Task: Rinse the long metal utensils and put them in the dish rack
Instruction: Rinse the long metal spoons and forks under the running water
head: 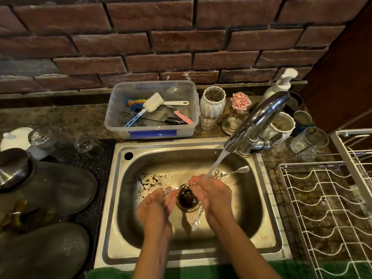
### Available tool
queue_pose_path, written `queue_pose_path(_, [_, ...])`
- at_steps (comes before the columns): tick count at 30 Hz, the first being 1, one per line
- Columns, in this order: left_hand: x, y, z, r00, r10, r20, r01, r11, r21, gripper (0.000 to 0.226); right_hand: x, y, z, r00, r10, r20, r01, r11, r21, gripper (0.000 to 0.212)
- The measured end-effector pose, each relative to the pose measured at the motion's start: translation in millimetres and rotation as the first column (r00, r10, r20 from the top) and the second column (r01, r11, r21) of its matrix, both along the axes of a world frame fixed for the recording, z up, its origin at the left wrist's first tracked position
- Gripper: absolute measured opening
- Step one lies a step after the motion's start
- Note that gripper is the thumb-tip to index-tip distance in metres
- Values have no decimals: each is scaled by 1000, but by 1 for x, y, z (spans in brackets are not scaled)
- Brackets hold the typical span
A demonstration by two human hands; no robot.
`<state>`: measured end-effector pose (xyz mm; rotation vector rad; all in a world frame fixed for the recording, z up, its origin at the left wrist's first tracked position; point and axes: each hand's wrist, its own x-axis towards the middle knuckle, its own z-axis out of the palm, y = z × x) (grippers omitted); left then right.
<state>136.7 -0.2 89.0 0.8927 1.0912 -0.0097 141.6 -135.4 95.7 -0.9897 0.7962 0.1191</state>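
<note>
Two bare hands work over the sink (267, 234), holding a small bundle of long metal utensils (231, 173) across the basin. One more thin fork (198, 219) lies loose on the sink floor nearest the person, just beside the drain (188, 199), its long axis running from near-left to far-right. The left hand (156, 206) curls its fingers around the near-left end of the bundle; its grip is closed on the handles. The right hand (213, 193) pinches the bundle near its middle, fingers pressed together on the metal. The bundle's long axis slopes from lower left up to the right, its fancy tips pointing toward the far-right corner of the basin. Water (216, 164) from the chrome tap (259, 121) falls onto the utensils just past the right hand's fingers. A white wire dish rack (326, 208) stands on the table to the right. Farther back sits a clear plastic tub (118, 109) of brushes.
</note>
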Motion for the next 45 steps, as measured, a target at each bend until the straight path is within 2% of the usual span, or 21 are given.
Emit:
queue_pose_path(3, [0, 25, -4, 997, 75, 37, -77, 996, 54, 15, 5, -24, 1, 991, -135, -15, 135, 991, -14, 17])
queue_pose_path(5, [-1, 33, -7, 995, 71, 65, -76, 994, 74, 23, 8, -32, 3, 979, -202, -21, 202, 979, -23, 7])
queue_pose_path(7, [-3, 29, -7, 996, 64, 60, -69, 995, 72, 23, 9, -27, 3, 976, -219, -20, 218, 975, -27, 17])
queue_pose_path(11, [-10, 39, -4, 994, 101, 41, -104, 991, 81, 13, 5, -12, 5, 993, -118, 6, 118, 992, -37, 15])
queue_pose_path(14, [-15, 54, -1, 992, 120, 36, -124, 985, 120, 16, 3, -2, 3, 995, -95, 4, 95, 995, -23, 34])
queue_pose_path(16, [-20, 57, 1, 989, 148, 27, -150, 979, 139, 17, 3, 5, 1, 996, -86, -6, 86, 995, -50, 39])
queue_pose_path(22, [-28, 70, -2, 975, 223, 16, -222, 963, 150, 15, 8, 13, -4, 998, 59, -24, -63, 968, -244, 13])
queue_pose_path(26, [-27, 68, -4, 981, 195, 14, -195, 972, 131, 11, 16, 7, -4, 998, -36, -56, 26, 984, -176, 27])
queue_pose_path(28, [-25, 64, -5, 983, 181, 25, -182, 978, 104, 12, 17, 5, -4, 996, -67, -54, 60, 990, -127, 24])
queue_pose_path(30, [-23, 59, -7, 984, 170, 58, -174, 981, 87, 12, 16, 4, -4, 995, -80, -56, 79, 997, -24, 12])
queue_pose_path(32, [-19, 55, -9, 984, 140, 110, -145, 989, 40, 15, 15, 2, -3, 989, -128, -78, 139, 979, 152, 7])
queue_pose_path(33, [-17, 54, -11, 983, 122, 134, -124, 992, 4, 18, 14, 0, -4, 985, -149, -92, 166, 959, 228, 10])
queue_pose_path(38, [-7, 48, -20, 972, 106, 210, -68, 982, -178, 17, 5, -19, -9, 978, -138, -159, 190, 900, 391, 28])
queue_pose_path(42, [0, 32, -19, 960, 109, 256, -42, 966, -255, 20, 0, -30, -9, 979, -149, -138, 194, 890, 413, 28])
queue_pose_path(45, [6, 7, -15, 969, -15, 245, 62, 981, -182, 21, -2, -39, -8, 982, -163, -98, 188, 911, 367, 28])
